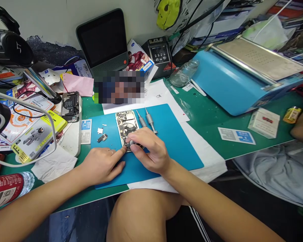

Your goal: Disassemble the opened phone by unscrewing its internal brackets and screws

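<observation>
An opened phone body (pixel 127 122) with exposed inner parts lies on a blue mat (pixel 176 141). My left hand (pixel 103 164) rests at its lower left, the index fingertip touching the phone's bottom edge, the other fingers loosely curled. Over the phone's lower end, my right hand (pixel 150 149) pinches a small grey screwdriver (pixel 131 143); its tip is hidden. Two more screwdrivers, one thin (pixel 141 120) and one thicker (pixel 149 118), lie right of the phone. Small loose parts (pixel 102 137) are on the mat to the left.
Another opened phone (pixel 70 106) lies at the left near boxes and a yellow battery pack box (pixel 39 137). A dark screen device (pixel 103 42) stands behind. A glass jar (pixel 184 73), a blue machine (pixel 229 80) and a small white box (pixel 264 122) are at the right.
</observation>
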A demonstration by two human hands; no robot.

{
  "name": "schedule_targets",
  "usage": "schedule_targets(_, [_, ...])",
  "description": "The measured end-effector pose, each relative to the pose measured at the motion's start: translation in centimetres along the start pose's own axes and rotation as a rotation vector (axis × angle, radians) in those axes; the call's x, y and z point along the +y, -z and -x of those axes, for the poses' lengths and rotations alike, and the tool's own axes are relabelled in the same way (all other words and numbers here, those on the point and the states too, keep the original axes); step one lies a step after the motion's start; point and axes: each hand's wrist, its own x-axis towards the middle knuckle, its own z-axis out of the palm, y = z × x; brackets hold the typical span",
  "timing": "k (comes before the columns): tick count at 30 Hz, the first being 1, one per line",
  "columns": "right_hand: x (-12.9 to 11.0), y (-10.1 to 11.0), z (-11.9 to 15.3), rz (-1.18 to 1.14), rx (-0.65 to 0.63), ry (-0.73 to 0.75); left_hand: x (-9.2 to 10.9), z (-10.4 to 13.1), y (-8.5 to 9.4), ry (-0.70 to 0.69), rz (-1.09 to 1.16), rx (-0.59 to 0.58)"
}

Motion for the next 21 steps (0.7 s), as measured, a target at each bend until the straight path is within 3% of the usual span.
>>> schedule_targets(21, [-0.14, 0.04, -0.10, -0.002, 0.008, -0.025, 0.09, -0.04, -0.05, -0.004, -0.018, 0.029])
